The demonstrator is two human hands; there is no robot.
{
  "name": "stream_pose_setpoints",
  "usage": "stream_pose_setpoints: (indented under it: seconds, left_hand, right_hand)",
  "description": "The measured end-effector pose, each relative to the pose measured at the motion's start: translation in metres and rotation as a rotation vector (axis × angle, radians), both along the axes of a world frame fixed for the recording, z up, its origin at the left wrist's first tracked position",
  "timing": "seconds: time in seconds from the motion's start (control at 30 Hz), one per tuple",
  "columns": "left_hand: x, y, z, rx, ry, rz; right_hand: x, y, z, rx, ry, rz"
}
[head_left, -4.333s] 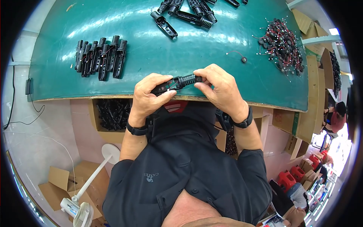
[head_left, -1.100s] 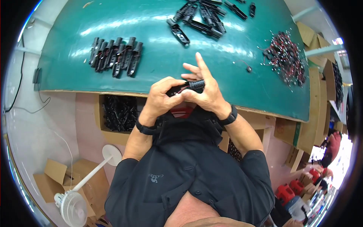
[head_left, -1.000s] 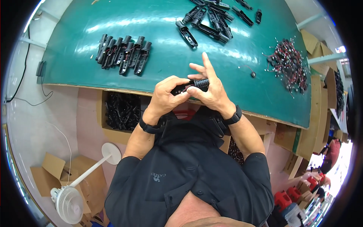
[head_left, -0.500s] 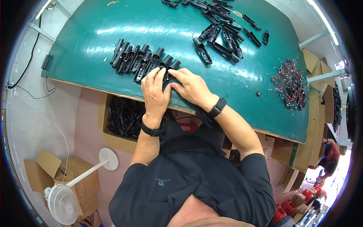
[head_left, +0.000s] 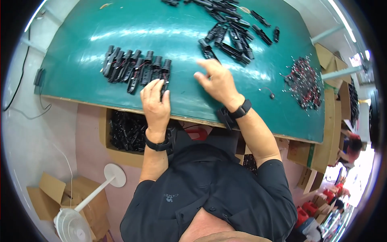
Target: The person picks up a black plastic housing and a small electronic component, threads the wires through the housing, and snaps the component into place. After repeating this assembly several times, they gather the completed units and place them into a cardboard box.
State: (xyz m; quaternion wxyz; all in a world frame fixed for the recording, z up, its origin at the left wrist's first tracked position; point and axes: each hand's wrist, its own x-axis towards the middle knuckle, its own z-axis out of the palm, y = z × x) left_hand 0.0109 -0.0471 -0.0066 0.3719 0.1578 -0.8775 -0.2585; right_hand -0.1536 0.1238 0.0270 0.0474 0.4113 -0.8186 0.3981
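My left hand point(head_left: 155, 104) lies flat on the green table point(head_left: 92, 44), its fingers resting on the right end of a row of black plastic parts point(head_left: 135, 68). One black part point(head_left: 164, 78) sits under its fingertips, laid beside the others. My right hand point(head_left: 215, 80) hovers over the table with fingers spread and nothing in it, just below the near end of a loose heap of black parts point(head_left: 231, 34) at the far side.
A pile of small red and black pieces point(head_left: 302, 80) lies at the table's right. A box of black parts point(head_left: 127, 131) sits under the table edge. On the floor stand a white fan point(head_left: 74, 218) and cardboard boxes point(head_left: 48, 195). More boxes line the right.
Both hands held one black part near my chest, then carried it left to the row. Now the part lies at the row's end and my right hand has moved away toward the heap.
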Motion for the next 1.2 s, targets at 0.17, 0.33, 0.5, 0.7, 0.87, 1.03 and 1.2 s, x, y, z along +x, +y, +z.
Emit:
stream_pose_setpoints:
  seconds: [0.17,0.33,0.5,0.7,0.87,1.03,1.2]
  left_hand:
    - [0.000,-0.001,-0.004,-0.076,0.010,-0.029]
    - [0.007,0.002,-0.006,-0.132,0.090,0.021]
    - [-0.001,0.022,0.000,-0.126,0.140,-0.067]
    - [-0.025,0.054,0.009,-0.039,0.086,-0.226]
    - [-0.022,0.053,0.008,0.020,0.043,-0.254]
    - [-0.016,0.052,0.010,0.076,0.046,-0.251]
    - [-0.022,0.059,0.006,0.640,-0.040,-0.326]
  right_hand:
    - [-0.023,0.056,0.002,0.094,0.178,-0.285]
    - [-0.015,0.141,0.010,0.139,0.252,-0.464]
    - [-0.015,0.212,0.005,0.284,0.268,-0.626]
    - [-0.012,0.137,0.016,0.080,0.189,-0.257]
    - [-0.033,0.044,0.011,0.191,0.111,-0.209]
    - [-0.044,0.029,-0.016,0.261,0.125,-0.209]
    - [0.005,0.065,-0.005,0.076,0.006,-0.160]
